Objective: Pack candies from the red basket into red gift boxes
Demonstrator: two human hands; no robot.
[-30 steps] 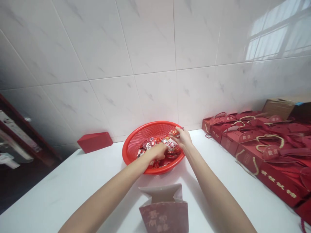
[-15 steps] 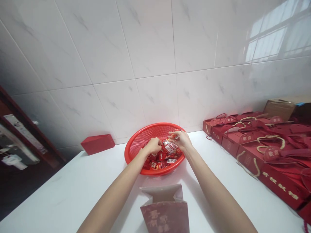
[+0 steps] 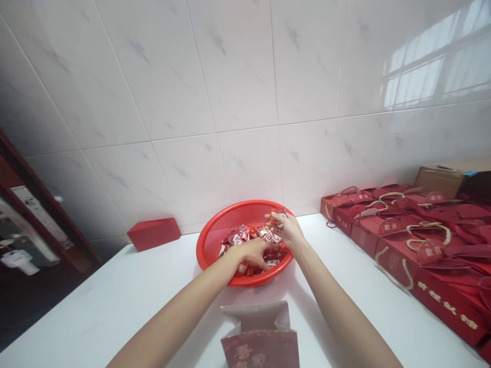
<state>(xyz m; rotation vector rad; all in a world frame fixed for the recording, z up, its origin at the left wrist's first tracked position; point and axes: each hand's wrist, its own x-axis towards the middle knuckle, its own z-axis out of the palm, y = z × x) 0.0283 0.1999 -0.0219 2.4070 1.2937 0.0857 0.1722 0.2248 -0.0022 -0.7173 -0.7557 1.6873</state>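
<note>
A red plastic basket with a pierced wall holds many small wrapped candies, mostly red and white. My left hand reaches down among them near the front right, its thumb and fingers spread apart. Over the basket's right side, my right hand has its fingers curled round red-wrapped candies. Nearer to me stands a dark red paper bag with its top open.
Rows of red gift boxes with cord handles fill the right side of the white table. A red box lies at the back left. Behind the gift boxes is a cardboard box. A tiled wall rises behind.
My left hand has moved right and towards me within the basket, and its fingers have spread. My right hand stays over the right side with candies. The view has tilted slightly up.
</note>
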